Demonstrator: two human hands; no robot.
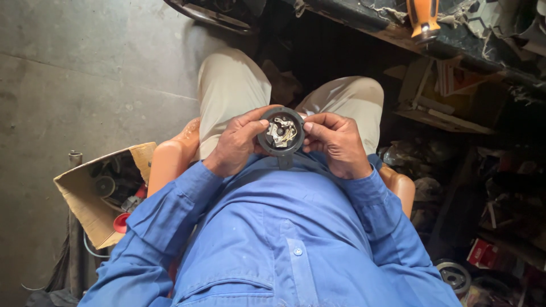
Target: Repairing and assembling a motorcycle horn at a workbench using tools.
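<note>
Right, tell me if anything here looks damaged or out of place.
The cardboard box on the floor beside the seat is torn and tilted, parts jumbled inside. The round part held by left hand and right hand shows no clear damage.

Bright daylight is falling from the left, washing over the grey floor, while the cluttered shelves on the right are sinking into deep shadow; edges are bending slightly, focus holding sharp.
</note>
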